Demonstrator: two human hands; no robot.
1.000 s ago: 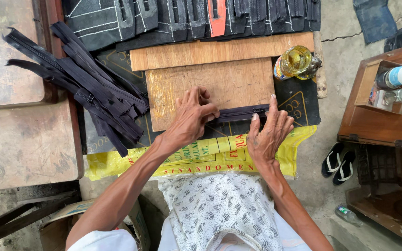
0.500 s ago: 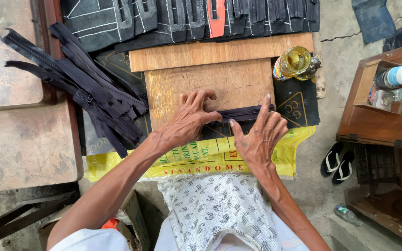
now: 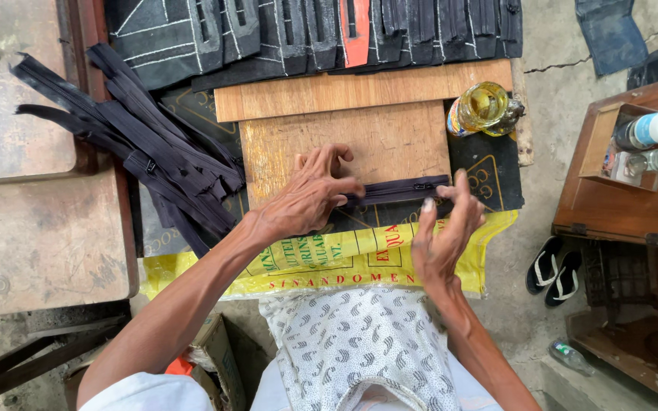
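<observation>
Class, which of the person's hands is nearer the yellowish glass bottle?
Right. The right hand is just below the yellowish glass bottle; the left hand lies farther off, across the wooden board.

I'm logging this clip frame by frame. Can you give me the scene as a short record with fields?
left hand: pressing down on the black zipper strip
right hand: raised at the strip's right end, fingers spread
surface: wooden board on a yellow sack
left of board: pile of black zippers
right of board: glass bottle of yellowish liquid
</observation>
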